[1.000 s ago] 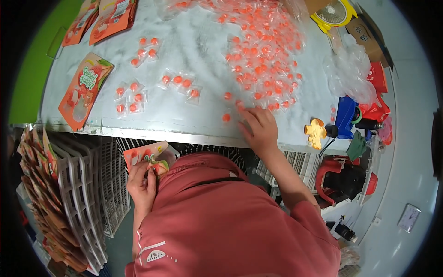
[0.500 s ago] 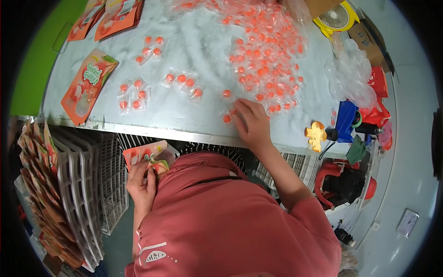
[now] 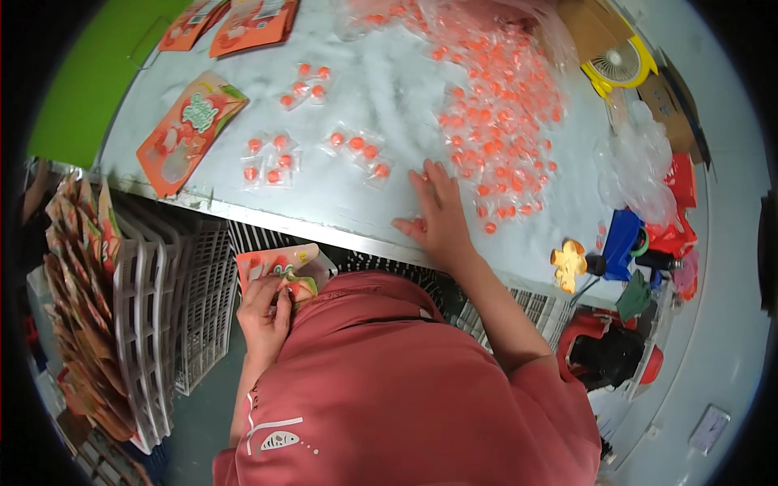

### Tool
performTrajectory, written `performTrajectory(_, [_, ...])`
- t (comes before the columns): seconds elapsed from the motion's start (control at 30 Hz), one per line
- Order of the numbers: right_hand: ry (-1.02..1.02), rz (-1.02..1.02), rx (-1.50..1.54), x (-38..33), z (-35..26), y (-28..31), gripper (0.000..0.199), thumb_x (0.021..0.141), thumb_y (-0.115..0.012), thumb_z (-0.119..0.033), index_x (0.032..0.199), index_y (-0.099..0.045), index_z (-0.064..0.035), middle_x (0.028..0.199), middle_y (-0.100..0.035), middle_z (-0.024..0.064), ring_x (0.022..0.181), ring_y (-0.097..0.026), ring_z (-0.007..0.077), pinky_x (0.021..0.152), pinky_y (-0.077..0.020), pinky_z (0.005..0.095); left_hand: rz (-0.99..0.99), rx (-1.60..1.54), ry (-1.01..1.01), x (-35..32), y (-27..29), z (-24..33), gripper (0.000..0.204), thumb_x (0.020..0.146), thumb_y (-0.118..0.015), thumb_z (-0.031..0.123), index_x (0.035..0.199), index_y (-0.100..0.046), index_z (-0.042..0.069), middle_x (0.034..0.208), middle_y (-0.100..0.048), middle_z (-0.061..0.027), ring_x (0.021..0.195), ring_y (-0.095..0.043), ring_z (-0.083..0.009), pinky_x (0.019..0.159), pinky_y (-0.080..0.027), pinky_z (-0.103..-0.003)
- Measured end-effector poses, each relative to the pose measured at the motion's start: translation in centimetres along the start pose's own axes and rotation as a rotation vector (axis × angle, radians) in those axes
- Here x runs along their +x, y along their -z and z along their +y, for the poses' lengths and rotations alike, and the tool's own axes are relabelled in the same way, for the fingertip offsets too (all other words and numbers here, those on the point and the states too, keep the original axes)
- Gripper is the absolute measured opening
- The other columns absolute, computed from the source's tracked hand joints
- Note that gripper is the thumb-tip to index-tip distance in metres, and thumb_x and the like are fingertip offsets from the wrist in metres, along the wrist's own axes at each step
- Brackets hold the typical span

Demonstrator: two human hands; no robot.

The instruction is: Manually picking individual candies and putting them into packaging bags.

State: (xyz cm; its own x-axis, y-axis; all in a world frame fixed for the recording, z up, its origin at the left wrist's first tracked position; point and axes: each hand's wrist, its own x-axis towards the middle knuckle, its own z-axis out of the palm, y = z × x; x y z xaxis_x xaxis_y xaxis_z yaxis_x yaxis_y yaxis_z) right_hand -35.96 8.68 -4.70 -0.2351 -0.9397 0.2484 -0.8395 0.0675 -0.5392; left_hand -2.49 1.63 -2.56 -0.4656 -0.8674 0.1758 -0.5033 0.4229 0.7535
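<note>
At the table's near edge, my left hand [image 3: 264, 316] grips a printed red candy pouch [image 3: 258, 264], thumb and fingers closed on its side. My right hand [image 3: 442, 223] lies low over the tabletop, palm down, fingers stretched out and thumb apart. A bit of an orange wrapped candy [image 3: 419, 221] shows by its thumb; whatever else lies under the palm is hidden. Left of that hand are small groups of clear-wrapped orange candies: one row [image 3: 356, 144], a cluster [image 3: 273, 158] and a farther cluster [image 3: 304, 85]. Beyond my right fingers spreads a large candy pile [image 3: 502, 121].
A flat pouch [image 3: 190, 130] lies at the table's left, with more pouches [image 3: 255, 24] behind. Plastic crates [image 3: 146, 324] stand below left, beside a stack of pouches [image 3: 81, 308]. To the right are a yellow fan [image 3: 620, 65], clear plastic bags [image 3: 636, 162] and a yellow flower-shaped thing [image 3: 569, 263].
The view has shifted, moving the table's things rightward. My right hand now covers the loose candies that lay beside its fingers, its fingers more spread. My left hand still grips the pouch.
</note>
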Motion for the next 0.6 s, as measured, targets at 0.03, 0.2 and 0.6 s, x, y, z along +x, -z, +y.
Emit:
performTrajectory(0.03, [0.02, -0.013, -0.069, 0.2, -0.8, -0.4, 0.078, 0.078, -0.082, -0.029, 0.145, -0.046, -0.0077, 0.154, -0.032, 0.0209, 0.135, -0.04, 0.0403, 0.107, -0.0384, 0.0532, 0.003, 0.004, -0.009, -0.1, 0.0, -0.2, 0.015, 0.085, -0.065, -0.002, 0.099, -0.069, -0.004, 0.098, -0.069, -0.0159, 0.085, -0.068, -0.0273, 0.076, -0.053, -0.032])
performTrajectory(0.2, [0.087, -0.012, -0.076, 3.8, -2.4, -2.0, 0.097, 0.072, -0.085, -0.041, 0.15, -0.036, -0.0088, 0.156, -0.029, 0.0216, 0.144, -0.029, 0.0443, 0.113, -0.0192, 0.0673, -0.001, -0.006, 0.013, -0.1, 0.0, 0.3, 0.017, 0.082, -0.067, -0.002, 0.099, -0.07, -0.003, 0.098, -0.069, -0.0162, 0.089, -0.068, -0.0312, 0.078, -0.054, -0.036])
performTrajectory(0.6, [-0.066, 0.22, 0.232, 3.1, -0.2, -0.6, 0.063, 0.082, -0.078, -0.014, 0.138, -0.051, -0.0016, 0.143, -0.046, 0.0195, 0.132, -0.047, 0.0355, 0.107, -0.0427, 0.0414, 0.018, 0.033, 0.039, -0.2, 0.3, 0.0, 0.017, 0.082, -0.067, -0.002, 0.099, -0.07, -0.004, 0.099, -0.069, -0.0159, 0.087, -0.069, -0.0304, 0.077, -0.055, -0.035])
